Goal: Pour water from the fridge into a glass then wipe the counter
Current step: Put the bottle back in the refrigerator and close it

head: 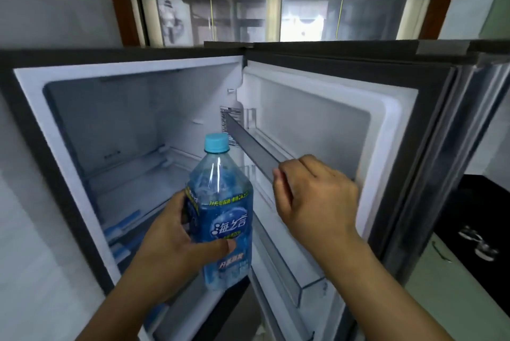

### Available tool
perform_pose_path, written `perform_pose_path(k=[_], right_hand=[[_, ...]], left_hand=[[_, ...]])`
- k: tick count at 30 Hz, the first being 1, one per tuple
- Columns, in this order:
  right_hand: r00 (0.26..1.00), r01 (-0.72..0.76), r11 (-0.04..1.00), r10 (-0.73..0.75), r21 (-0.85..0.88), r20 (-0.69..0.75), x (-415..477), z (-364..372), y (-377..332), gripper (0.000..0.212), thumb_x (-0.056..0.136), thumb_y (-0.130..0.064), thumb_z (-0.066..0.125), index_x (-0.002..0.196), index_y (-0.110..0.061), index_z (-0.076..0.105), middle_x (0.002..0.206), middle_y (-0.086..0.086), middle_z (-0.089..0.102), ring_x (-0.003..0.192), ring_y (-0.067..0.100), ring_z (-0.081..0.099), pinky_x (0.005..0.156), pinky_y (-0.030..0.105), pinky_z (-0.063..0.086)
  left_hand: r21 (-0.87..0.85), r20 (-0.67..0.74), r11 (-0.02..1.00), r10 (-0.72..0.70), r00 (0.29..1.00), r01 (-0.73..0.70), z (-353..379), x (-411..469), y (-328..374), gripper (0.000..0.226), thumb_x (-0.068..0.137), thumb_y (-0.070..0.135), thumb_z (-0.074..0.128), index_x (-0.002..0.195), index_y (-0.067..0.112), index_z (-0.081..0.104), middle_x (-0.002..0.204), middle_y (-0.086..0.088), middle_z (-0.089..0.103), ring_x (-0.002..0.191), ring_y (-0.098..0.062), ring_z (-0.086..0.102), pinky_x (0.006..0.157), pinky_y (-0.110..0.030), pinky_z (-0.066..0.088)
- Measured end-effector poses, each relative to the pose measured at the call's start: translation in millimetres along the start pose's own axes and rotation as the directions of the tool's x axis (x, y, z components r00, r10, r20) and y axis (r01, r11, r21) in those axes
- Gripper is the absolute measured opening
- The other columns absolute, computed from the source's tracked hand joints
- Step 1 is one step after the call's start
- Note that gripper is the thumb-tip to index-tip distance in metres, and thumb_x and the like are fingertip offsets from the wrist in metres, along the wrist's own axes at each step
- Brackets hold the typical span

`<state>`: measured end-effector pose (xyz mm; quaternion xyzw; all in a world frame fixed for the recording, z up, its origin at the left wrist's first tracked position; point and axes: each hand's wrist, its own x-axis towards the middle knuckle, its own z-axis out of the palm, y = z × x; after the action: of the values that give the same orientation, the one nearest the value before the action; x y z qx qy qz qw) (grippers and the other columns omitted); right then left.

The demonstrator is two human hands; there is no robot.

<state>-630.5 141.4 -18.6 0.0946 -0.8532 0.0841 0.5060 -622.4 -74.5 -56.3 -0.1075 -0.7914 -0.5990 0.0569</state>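
Note:
A clear plastic water bottle (pixel 220 211) with a blue label and a light blue cap stands upright in my left hand (pixel 168 238), which grips its lower body in front of the open fridge (pixel 132 125). The cap is on. My right hand (pixel 314 200) rests with curled fingers on the grey rail of the upper shelf in the open fridge door (pixel 331 120). No glass is in view.
The fridge compartment holds bare shelves. The door's lower bin (pixel 306 285) sits below my right wrist. A dark counter (pixel 474 219) with two shiny round objects (pixel 480 244) lies at the right. A window (pixel 276 1) is above the fridge.

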Motion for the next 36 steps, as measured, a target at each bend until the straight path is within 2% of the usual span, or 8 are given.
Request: perform_pose_path(k=[5,8,11,16,25,30,33,36], right_hand=[[0.999,-0.031,0.997,0.031,0.065,0.01,0,-5,78,0.026,0.094,-0.028,0.058,0.073,-0.016,0.068,0.063,0.0,0.06,0.045,0.023,0.051,0.042,0.028,0.041],[0.988,-0.062,0.998,0.059,0.016,0.142,8,-10,131,0.035,0.092,-0.025,0.064,0.059,-0.016,0.055,0.053,-0.002,0.048,0.039,0.018,0.038,0.041,0.022,0.028],[0.945,-0.025,0.995,0.055,-0.096,0.323,24,-11,162,0.029,0.086,-0.03,0.071,0.066,-0.016,0.054,0.053,-0.004,0.046,0.044,0.015,0.035,0.046,0.019,0.011],[0.845,0.012,0.999,0.018,-0.052,0.535,68,34,169,0.035,0.098,-0.052,0.045,0.089,-0.019,0.038,0.071,-0.006,0.029,0.075,0.018,0.04,0.059,0.031,0.029],[0.854,0.008,0.965,-0.143,0.264,0.499,141,178,129,0.055,0.084,-0.069,0.057,0.103,-0.018,0.059,0.089,-0.002,0.061,0.08,0.021,0.061,0.062,0.03,0.043],[0.892,0.048,0.978,-0.134,0.203,0.432,151,215,120,0.056,0.081,-0.074,0.055,0.095,-0.019,0.057,0.089,-0.004,0.065,0.076,0.019,0.062,0.065,0.031,0.05],[0.91,0.072,0.988,-0.122,0.139,0.396,149,231,132,0.046,0.086,-0.065,0.059,0.091,-0.019,0.058,0.088,-0.003,0.066,0.076,0.02,0.064,0.066,0.033,0.051],[0.921,0.052,0.987,-0.106,0.153,0.374,147,235,144,0.04,0.083,-0.063,0.062,0.084,-0.023,0.059,0.082,-0.008,0.064,0.07,0.017,0.062,0.063,0.029,0.048]], left_hand=[[0.02,-0.087,0.999,-0.041,0.995,0.043,26,27,1,0.087,0.022,0.05,0.095,0.102,0.045,0.061,0.105,0.016,0.075,0.096,-0.008,0.073,0.085,-0.039,0.059],[0.024,-0.119,0.998,-0.054,0.991,0.057,52,44,1,0.086,0.02,0.057,0.095,0.099,0.047,0.061,0.106,0.013,0.075,0.1,-0.014,0.073,0.087,-0.047,0.059],[0.039,-0.137,0.996,-0.079,0.987,0.085,78,58,0,0.073,0.034,0.039,0.099,0.097,0.045,0.061,0.103,0.015,0.075,0.098,-0.012,0.073,0.088,-0.046,0.059],[0.071,-0.177,0.99,-0.107,0.978,0.121,96,83,-8,0.064,0.056,0.011,0.096,0.102,0.036,0.06,0.101,0.019,0.074,0.096,-0.01,0.072,0.079,-0.031,0.057],[0.064,-0.283,0.987,-0.121,0.951,0.145,55,140,-35,0.076,0.037,0.034,0.095,0.105,0.036,0.061,0.102,0.012,0.075,0.093,-0.012,0.073,0.08,-0.036,0.059],[0.073,-0.314,0.989,-0.102,0.944,0.131,18,191,-60,0.062,0.059,0.004,0.094,0.1,0.032,0.056,0.102,0.006,0.07,0.092,-0.01,0.069,0.072,-0.027,0.056],[0.095,-0.313,0.991,-0.06,0.948,0.094,2,226,-70,0.059,0.061,-0.005,0.09,0.091,0.032,0.055,0.079,0.012,0.072,0.077,0.005,0.069,0.057,-0.012,0.052],[0.039,-0.309,0.998,-0.037,0.95,0.051,-13,256,-86,0.058,0.066,-0.006,0.087,0.094,0.034,0.056,0.077,0.036,0.069,0.077,0.015,0.065,0.056,-0.008,0.051]])
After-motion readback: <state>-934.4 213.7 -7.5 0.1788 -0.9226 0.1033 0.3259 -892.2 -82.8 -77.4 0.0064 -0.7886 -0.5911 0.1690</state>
